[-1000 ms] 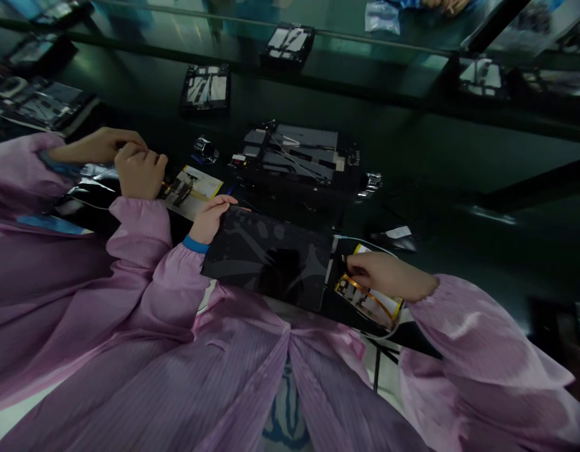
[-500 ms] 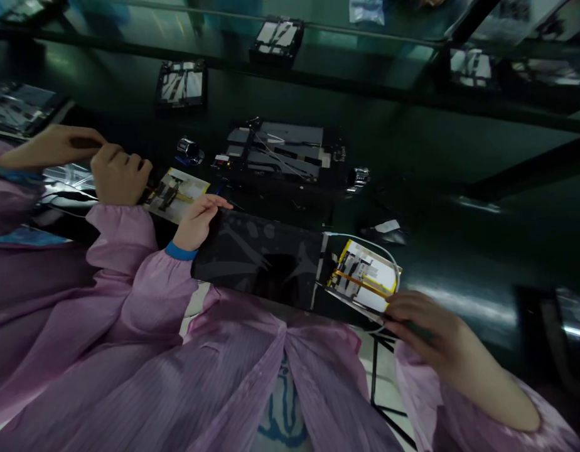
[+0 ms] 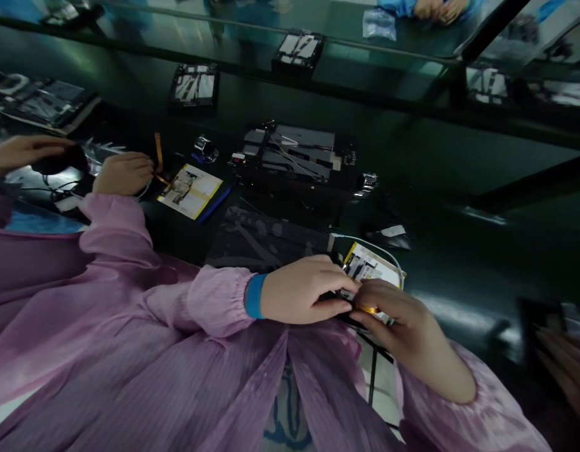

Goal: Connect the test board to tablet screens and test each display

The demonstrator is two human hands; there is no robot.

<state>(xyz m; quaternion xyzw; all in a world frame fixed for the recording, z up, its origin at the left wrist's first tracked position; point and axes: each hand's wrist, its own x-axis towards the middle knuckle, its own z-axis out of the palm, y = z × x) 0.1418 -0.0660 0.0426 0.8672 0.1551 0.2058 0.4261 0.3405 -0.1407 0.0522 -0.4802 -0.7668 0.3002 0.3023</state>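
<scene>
My left hand [image 3: 305, 290] lies across the near right corner of a dark flat panel [image 3: 266, 238], its fingers curled onto the panel's edge. My right hand [image 3: 397, 317] meets it there, fingertips pinched on an orange flex strip [image 3: 368, 309]. Just behind both hands sits a white and yellow board [image 3: 371, 267] with a thin white cable looping round it. What lies under my fingers is hidden.
A co-worker's two hands [image 3: 123, 174] at the left hold an orange strip beside another white and yellow board [image 3: 191, 190]. An opened device [image 3: 294, 154] sits behind the panel, with a small metal cylinder [image 3: 205, 147] to its left. Trays [image 3: 194, 85] line the far belt.
My left hand has moved from the panel's far left corner to its near right corner. My right hand has come in to meet it. The co-worker's hands have drawn apart.
</scene>
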